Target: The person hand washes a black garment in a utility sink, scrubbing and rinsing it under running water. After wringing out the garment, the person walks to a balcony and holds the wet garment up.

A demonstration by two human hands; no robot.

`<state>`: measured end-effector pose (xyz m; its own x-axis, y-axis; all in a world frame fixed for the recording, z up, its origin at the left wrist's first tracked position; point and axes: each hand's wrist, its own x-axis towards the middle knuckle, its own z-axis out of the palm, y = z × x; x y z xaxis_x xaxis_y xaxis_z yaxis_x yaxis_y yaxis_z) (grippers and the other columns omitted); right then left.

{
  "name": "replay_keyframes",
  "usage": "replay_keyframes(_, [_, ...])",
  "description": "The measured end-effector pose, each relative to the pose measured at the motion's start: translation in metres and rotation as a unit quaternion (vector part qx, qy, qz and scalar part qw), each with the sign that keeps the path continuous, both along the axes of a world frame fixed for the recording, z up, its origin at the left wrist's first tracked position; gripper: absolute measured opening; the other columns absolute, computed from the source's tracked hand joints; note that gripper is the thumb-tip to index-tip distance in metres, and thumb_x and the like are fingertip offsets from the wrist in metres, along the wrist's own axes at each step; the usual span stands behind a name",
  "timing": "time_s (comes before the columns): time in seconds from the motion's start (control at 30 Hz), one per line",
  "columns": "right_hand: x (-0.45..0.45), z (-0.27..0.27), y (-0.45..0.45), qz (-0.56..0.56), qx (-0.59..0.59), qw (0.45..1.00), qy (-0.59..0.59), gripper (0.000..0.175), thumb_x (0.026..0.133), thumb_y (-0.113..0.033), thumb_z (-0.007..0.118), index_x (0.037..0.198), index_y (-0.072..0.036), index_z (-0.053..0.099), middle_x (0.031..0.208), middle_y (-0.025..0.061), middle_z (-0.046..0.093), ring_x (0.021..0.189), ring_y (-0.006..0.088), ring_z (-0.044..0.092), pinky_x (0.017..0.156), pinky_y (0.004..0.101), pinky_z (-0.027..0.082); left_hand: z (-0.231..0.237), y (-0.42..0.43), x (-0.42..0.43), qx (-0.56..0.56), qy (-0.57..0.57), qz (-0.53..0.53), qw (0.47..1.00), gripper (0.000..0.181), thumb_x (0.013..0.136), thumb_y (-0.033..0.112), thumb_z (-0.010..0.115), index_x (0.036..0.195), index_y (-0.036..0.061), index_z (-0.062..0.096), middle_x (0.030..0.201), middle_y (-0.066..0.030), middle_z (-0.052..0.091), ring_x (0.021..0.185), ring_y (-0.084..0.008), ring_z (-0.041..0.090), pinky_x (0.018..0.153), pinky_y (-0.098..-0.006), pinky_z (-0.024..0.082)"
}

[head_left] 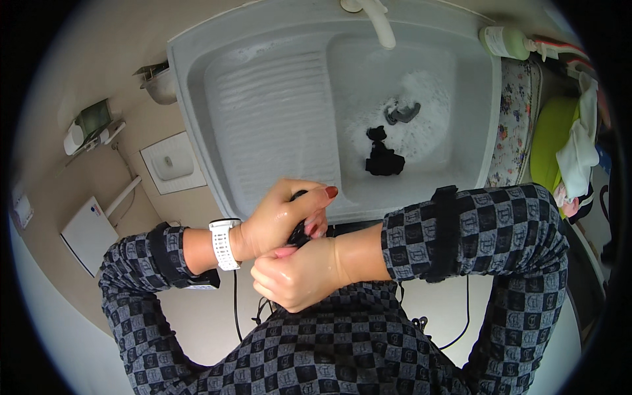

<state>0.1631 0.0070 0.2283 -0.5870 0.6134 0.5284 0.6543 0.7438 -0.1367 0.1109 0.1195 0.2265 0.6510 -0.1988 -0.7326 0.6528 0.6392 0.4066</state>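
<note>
My left hand [284,215], with a white watch on its wrist, and my right hand [301,276] are both closed around a dark, wet-looking piece of cloth [300,232]. The cloth looks twisted between them, and most of it is hidden by my fingers. Both hands are in front of my body, just at the near edge of a grey laundry sink [264,205]. In the basin on the right, a black cloth item [385,162] lies beside white suds [429,108]. A dark grey item [405,113] sits partly among the foam.
A ribbed washboard slope [276,113] fills the sink's left side. The pale faucet [380,24] reaches over the basin. To the right are a green pump bottle [508,43] and a lime-green container [548,133] with a white cloth [577,143]. A squat toilet [170,163] lies left.
</note>
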Motion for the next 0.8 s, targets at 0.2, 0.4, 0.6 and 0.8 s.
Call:
replay_keyframes(0.2, [0.004,-0.004,0.002,0.010,-0.004,1.000,0.006,0.018,0.063,-0.026,0.066,0.062,-0.008,0.065,0.066,0.0005,0.055,0.061,0.0201,0.047,0.055,0.0331,0.032,-0.003,0.003,0.005,-0.002,0.019,-0.005,1.000,0.039,0.101,0.021,0.056,0.067,0.0018,0.049,0.058,-0.0034,0.045,0.058,-0.0137,0.050,0.061,-0.0299,0.045])
replay_keyframes(0.4, [0.012,-0.008,-0.005,0.006,-0.022,0.999,0.028,0.018,0.062,-0.026,0.067,0.062,-0.008,0.068,0.068,0.0010,0.056,0.063,0.0211,0.050,0.056,0.0344,0.035,-0.006,-0.006,0.016,0.001,0.037,-0.006,0.999,0.043,0.101,0.023,0.056,0.065,0.0056,0.040,0.059,-0.0011,0.038,0.058,-0.0133,0.043,0.059,-0.0302,0.040])
replay_keyframes(0.6, [0.054,-0.017,0.009,-0.005,-0.006,0.990,0.141,0.014,0.060,-0.025,0.065,0.059,-0.011,0.064,0.070,-0.0008,0.055,0.064,0.0189,0.053,0.060,0.0347,0.042,-0.022,0.002,0.041,0.050,0.045,-0.018,0.998,0.041,0.101,0.027,0.056,0.067,0.0046,0.052,0.061,-0.0040,0.051,0.062,-0.0152,0.053,0.063,-0.0293,0.045])
replay_keyframes(0.8, [0.130,-0.012,0.025,-0.428,-0.033,0.844,0.323,0.018,0.071,-0.025,0.074,0.075,-0.013,0.062,0.085,0.0049,0.056,0.075,0.0254,0.056,0.064,0.0385,0.045,-0.019,0.034,0.071,-0.163,-0.083,0.322,0.929,0.042,0.104,0.051,0.049,0.102,0.0102,0.059,0.102,-0.0058,0.065,0.098,-0.0189,0.063,0.088,-0.0366,0.053])
